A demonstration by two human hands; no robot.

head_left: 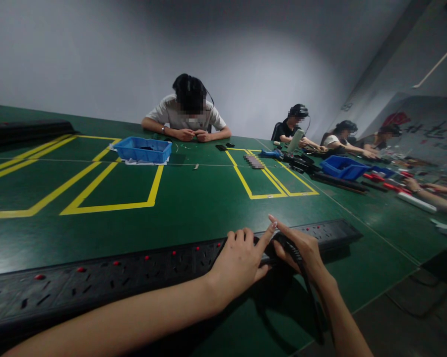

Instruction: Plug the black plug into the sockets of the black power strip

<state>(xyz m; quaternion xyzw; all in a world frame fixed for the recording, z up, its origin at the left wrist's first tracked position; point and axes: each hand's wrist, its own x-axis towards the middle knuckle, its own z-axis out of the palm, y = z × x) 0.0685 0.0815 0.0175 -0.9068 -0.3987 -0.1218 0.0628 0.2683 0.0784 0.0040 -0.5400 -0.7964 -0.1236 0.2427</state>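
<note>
A long black power strip [149,270] with red switches and rows of sockets lies slantwise across the green table in front of me. My left hand [240,260] is wrapped over the strip right of its middle, fingers on the far edge and thumb on the near side. Closed around a black plug [283,242], my right hand [307,250] is beside the left, over the strip. A black cord [310,292] with a ribbed sleeve runs from the plug down toward me. My fingers hide where the plug meets the strip, so I cannot tell whether it is inserted.
Yellow tape [107,204] marks rectangles on the table [193,213]. A light blue bin [143,150] stands near a person [186,116] seated opposite. At the right are a darker blue bin [342,167], black and red parts, and several other people at work.
</note>
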